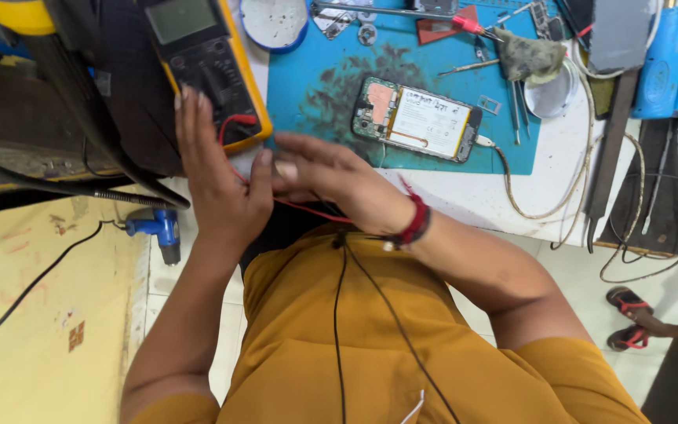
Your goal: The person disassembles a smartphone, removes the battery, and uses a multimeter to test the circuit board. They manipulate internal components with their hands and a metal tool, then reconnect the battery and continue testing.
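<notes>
Red lead [308,208] half-hidden under hands

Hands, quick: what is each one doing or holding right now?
Left hand: open, fingers flat on the yellow multimeter, red test lead at the fingers.
Right hand: loosely open over the red lead; grip cannot be told.

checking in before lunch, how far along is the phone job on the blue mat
Done: the phone lies opened on the blue mat, insides showing, a cable plugged in. In hand: the left hand and right hand handle red leads by the multimeter. Left: the phone's back remains off.
</notes>
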